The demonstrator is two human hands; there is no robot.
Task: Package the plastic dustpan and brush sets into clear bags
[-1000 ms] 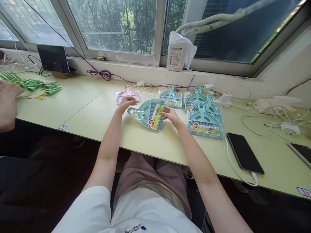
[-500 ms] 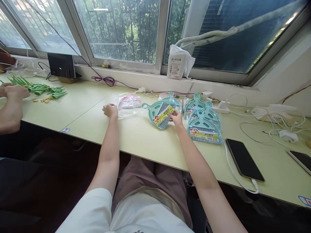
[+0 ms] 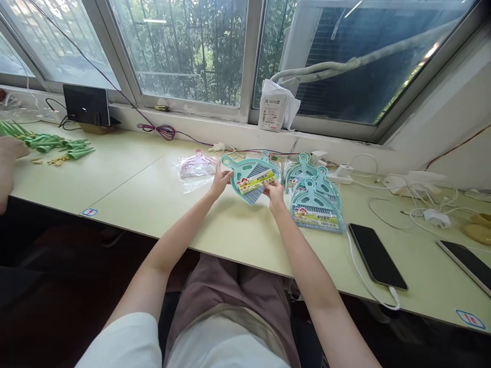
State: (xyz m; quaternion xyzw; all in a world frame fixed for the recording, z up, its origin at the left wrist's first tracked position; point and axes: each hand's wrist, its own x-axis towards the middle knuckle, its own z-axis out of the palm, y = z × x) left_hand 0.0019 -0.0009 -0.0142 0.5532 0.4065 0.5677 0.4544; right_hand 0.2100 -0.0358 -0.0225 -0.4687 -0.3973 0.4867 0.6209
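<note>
My right hand (image 3: 275, 195) grips the right edge of a teal dustpan set (image 3: 251, 176), which has grey-blue bristles and a yellow-green label strip lying slantwise across it. My left hand (image 3: 221, 180) is at the set's left side by the handle, its fingers closed against the edge. To the left, a pink dustpan set (image 3: 198, 164) lies in clear plastic on the table. Several wrapped teal sets (image 3: 316, 207) overlap on the right, their labels showing. Behind the held set, another teal handle (image 3: 265, 156) sticks up.
A black phone (image 3: 378, 255) with a white cable lies at the right, near tangled cables and a charger (image 3: 437, 219). Green bundles (image 3: 65, 145) and another person's hand (image 3: 13, 149) are at far left. A tablet (image 3: 86, 106) stands by the window.
My left hand has left the clear plastic by the pink set and moved right to the teal set. The label strip is now less steeply tilted. The view has shifted slightly.
</note>
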